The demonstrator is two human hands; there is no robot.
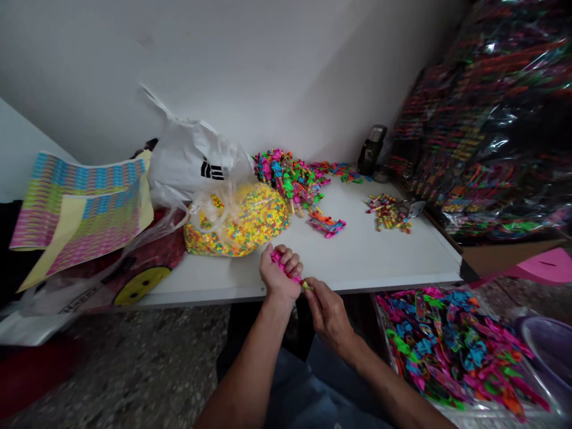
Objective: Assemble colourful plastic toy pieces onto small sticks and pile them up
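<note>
1. Over the front edge of the table point(370, 250), the left hand point(279, 275) clenches a pink plastic toy point(286, 263).
2. The right hand point(328, 316) pinches a small yellow piece point(306, 286) at the toy's end.
3. Just beyond sits a bag of colourful bits point(236, 220); a tray of toys point(456, 351) lies lower right.

Soft, even light fills the view with only faint shadows; glare streaks the clear plastic wrap point(491, 143) at two o'clock, and the edges bow, perhaps from a wide lens.
</note>
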